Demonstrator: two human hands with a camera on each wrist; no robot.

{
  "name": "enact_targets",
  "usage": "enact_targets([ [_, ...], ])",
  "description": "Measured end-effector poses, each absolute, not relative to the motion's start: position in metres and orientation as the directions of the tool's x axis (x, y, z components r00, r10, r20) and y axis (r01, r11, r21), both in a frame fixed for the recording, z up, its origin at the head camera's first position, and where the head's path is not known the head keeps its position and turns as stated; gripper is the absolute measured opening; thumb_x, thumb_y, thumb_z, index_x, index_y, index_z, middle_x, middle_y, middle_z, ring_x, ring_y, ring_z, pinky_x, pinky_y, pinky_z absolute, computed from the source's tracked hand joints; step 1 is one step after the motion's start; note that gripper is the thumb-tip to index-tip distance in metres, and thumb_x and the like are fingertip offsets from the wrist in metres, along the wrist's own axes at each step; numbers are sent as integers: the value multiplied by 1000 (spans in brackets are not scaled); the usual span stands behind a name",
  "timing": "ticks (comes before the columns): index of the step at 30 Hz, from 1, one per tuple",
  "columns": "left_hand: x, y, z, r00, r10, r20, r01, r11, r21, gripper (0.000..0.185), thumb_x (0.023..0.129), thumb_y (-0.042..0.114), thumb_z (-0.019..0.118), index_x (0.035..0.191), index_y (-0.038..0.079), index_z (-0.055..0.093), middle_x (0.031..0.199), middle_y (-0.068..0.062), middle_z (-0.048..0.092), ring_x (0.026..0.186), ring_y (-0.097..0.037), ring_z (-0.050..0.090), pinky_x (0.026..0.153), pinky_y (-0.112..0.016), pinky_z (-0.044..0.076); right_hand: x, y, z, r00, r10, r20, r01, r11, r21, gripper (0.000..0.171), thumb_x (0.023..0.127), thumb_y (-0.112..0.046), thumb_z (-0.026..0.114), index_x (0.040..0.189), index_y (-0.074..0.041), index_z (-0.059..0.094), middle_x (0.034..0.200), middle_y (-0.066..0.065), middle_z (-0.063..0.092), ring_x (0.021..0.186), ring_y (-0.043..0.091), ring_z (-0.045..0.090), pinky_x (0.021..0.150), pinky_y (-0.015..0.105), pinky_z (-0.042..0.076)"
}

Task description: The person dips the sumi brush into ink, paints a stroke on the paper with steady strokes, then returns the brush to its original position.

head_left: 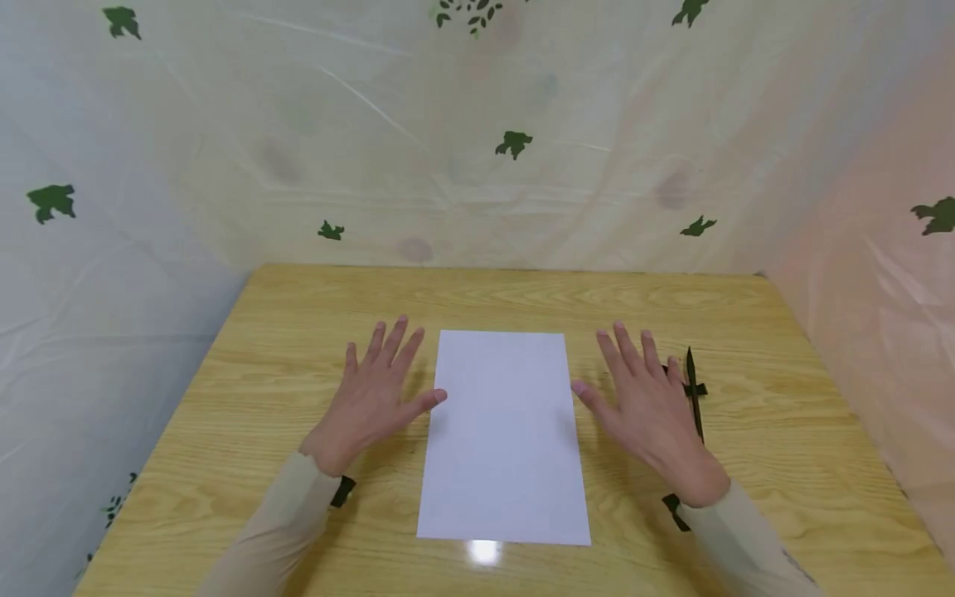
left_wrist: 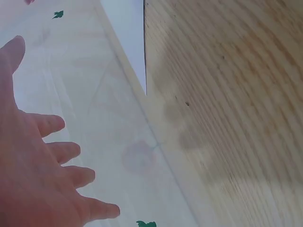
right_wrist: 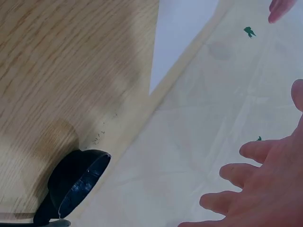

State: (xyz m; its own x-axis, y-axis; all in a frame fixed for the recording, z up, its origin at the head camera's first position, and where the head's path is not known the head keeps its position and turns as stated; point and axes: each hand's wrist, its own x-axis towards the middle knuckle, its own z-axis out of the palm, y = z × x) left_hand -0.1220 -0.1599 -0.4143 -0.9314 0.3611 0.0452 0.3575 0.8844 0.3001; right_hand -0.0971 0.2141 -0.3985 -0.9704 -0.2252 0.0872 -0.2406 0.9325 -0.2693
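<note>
A blank white sheet of paper point(head_left: 503, 439) lies upright-oriented on the wooden table, between the two hands. My left hand point(head_left: 373, 402) is palm down to its left, fingers spread, its thumb overlapping the sheet's left edge in the head view. To the right, my right hand point(head_left: 645, 406) is spread the same way, thumb tip at the right edge. Neither hand holds anything. Beside the right hand lies a thin dark stick with a pointed tip, like a brush point(head_left: 694, 385). A small round black dish point(right_wrist: 78, 182) shows in the right wrist view; the right hand mostly hides it in the head view.
The wood-grain table point(head_left: 261, 390) meets a pale plastic curtain point(head_left: 418, 166) with green leaf shapes along its back and sides. A bright light reflection shows just below the sheet. Dark specks point(right_wrist: 98, 138) mark the wood near the black dish.
</note>
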Motion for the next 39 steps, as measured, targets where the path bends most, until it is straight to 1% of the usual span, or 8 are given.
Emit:
enact_targets([
  [6, -118, -161, -416, -899, 435, 52, 432, 860, 271, 96, 96, 71, 55, 166, 13, 24, 174, -12, 7, 158, -42, 5, 117, -75, 8, -92, 217, -392, -971, -220, 94, -238, 919, -313, 85, 104, -64, 43, 167, -12, 18, 172, 16, 11, 156, 48, 4, 114, 77, 10],
  [15, -116, -163, -423, -834, 551, -5, 531, 806, 262, 94, 96, 67, 59, 165, 14, 27, 174, -9, 12, 158, -40, 9, 118, -73, 12, -85, 221, -386, -967, -222, 122, -251, 902, -350, 83, 105, -60, 45, 167, -11, 18, 172, 15, 13, 156, 47, 5, 116, 75, 9],
  [18, -116, -164, -428, -812, 582, -32, 558, 791, 251, 93, 95, 66, 61, 165, 13, 30, 173, -8, 14, 158, -40, 11, 118, -72, 12, -84, 226, -385, -965, -220, 144, -259, 895, -365, 82, 106, -57, 47, 166, -9, 20, 172, 16, 15, 156, 47, 7, 116, 75, 11],
  [22, -116, -165, -434, -791, 604, -92, 567, 782, 258, 91, 95, 66, 62, 164, 15, 31, 173, -6, 15, 158, -38, 9, 119, -71, 11, -81, 235, -383, -965, -213, 149, -256, 885, -390, 82, 106, -55, 49, 166, -9, 19, 172, 15, 15, 157, 45, 7, 116, 75, 11],
  [25, -116, -165, -438, -778, 615, -126, 570, 777, 268, 91, 95, 66, 61, 164, 16, 31, 173, -5, 16, 158, -37, 8, 119, -71, 11, -79, 243, -382, -969, -207, 136, -245, 883, -400, 82, 106, -54, 49, 167, -10, 16, 172, 14, 13, 157, 43, 4, 117, 73, 9],
  [29, -116, -164, -442, -764, 628, -145, 581, 768, 268, 93, 94, 67, 62, 164, 15, 32, 173, -5, 17, 158, -37, 9, 119, -71, 12, -78, 255, -381, -971, -200, 134, -238, 877, -417, 81, 106, -51, 51, 167, -11, 16, 173, 13, 12, 158, 42, 4, 118, 72, 8],
  [34, -116, -162, -444, -753, 635, -171, 585, 766, 268, 94, 92, 69, 63, 164, 16, 32, 173, -6, 18, 158, -37, 9, 119, -70, 13, -77, 274, -384, -961, -222, 164, -273, 848, -454, 79, 107, -44, 54, 166, -8, 17, 172, 17, 14, 158, 42, 3, 119, 71, 5],
  [39, -116, -161, -445, -738, 641, -210, 587, 764, 269, 95, 92, 68, 64, 164, 15, 33, 172, -8, 18, 158, -39, 11, 118, -71, 16, -76, 294, -389, -952, -242, 188, -303, 828, -472, 77, 106, -38, 57, 166, -9, 18, 171, 17, 16, 158, 39, 4, 122, 66, 2],
])
